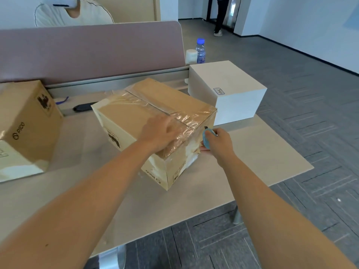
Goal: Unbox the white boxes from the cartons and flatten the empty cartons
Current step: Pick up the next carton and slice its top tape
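A taped brown carton (136, 113) stands closed in the middle of the table, its top seam covered with clear tape. My left hand (161, 133) rests flat on the carton's top near the front corner. My right hand (218, 142) grips a small blue cutter (206, 139) against the carton's right side, just below the taped top edge. A white box (227, 90) stands on the table behind and to the right of the carton. A second brown carton (25, 125) stands closed at the table's left edge.
The beige table (252, 152) ends at the right and front over grey floor. A mauve partition (87, 49) runs along the back. A water bottle (200, 50) and a white roll (191, 56) stand behind the white box. A dark object (83, 107) lies by the partition. People stand beyond.
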